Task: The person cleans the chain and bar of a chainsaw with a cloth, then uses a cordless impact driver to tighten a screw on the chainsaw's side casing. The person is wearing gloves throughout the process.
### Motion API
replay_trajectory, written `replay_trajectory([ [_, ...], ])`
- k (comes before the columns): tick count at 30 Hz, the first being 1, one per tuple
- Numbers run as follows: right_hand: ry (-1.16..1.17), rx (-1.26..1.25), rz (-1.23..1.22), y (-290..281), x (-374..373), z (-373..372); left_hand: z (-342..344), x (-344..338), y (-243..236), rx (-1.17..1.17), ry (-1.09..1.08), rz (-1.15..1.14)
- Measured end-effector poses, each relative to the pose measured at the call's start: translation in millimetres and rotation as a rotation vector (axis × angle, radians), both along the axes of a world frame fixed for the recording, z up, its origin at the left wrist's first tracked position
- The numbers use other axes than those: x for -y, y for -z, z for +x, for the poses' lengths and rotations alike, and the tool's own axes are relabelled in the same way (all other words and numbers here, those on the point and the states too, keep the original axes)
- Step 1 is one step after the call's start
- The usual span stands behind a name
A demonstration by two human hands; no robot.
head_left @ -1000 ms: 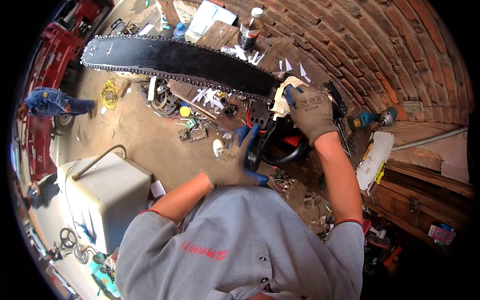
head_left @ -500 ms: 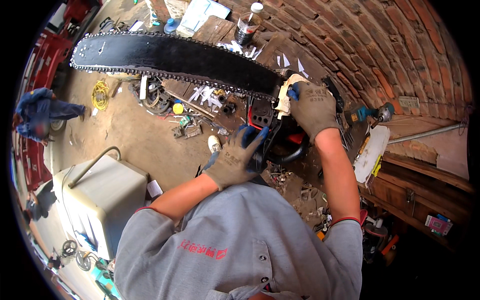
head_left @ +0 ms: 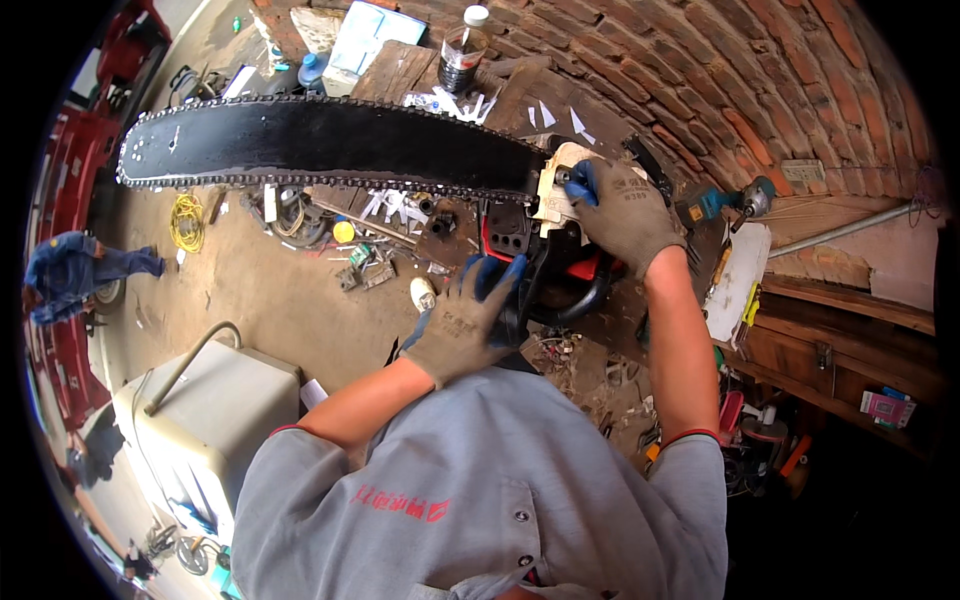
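Note:
A chainsaw lies tilted before me, its long black guide bar [head_left: 330, 142] reaching far left with the chain around its edge. At the bar's base is a cream-white side cover [head_left: 553, 195]. My gloved right hand [head_left: 632, 215] is curled over this cover, blue fingertips against it; anything small under them is hidden. Below the cover, the black and red saw body [head_left: 508, 228] shows. My gloved left hand [head_left: 462, 322] lies with fingers spread against the black guard [head_left: 535, 275] on the near side. A black loop handle [head_left: 575, 308] curves below my right hand.
A dark-filled bottle [head_left: 462, 55] stands on the wooden bench beside white scraps. Along the brick wall [head_left: 720, 90] lies a teal power tool [head_left: 725, 203]. A pale cabinet [head_left: 205, 400] is at left; farther off, a person in blue [head_left: 85, 270] bends near a red vehicle.
The whole view has shifted a little, so the guide bar sits slightly lower and farther left. My hands keep nearly the same places on the chainsaw.

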State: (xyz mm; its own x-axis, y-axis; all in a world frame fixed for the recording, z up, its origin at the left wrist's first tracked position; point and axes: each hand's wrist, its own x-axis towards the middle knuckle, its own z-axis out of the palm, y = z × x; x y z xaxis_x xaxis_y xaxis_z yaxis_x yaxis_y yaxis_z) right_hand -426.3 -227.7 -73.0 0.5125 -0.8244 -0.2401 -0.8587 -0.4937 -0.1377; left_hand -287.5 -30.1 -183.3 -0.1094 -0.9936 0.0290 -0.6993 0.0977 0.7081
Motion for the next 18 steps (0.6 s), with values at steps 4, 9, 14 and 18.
replay_trajectory([
  [4,-0.064,0.028,-0.050,6.1,-1.1,-0.1,-2.7,3.0,-4.0,0.013,0.022,0.007],
  [9,-0.062,-0.004,-0.078,16.2,3.8,6.3,-2.3,3.4,-9.9,-0.047,0.041,0.126],
  [14,0.091,0.239,-0.094,20.1,-10.0,-21.6,-12.1,6.0,-1.6,-0.036,0.040,-0.027],
  [18,0.531,0.741,0.001,40.4,-16.6,-95.8,-21.9,6.9,-10.4,0.002,-0.016,-0.048],
])
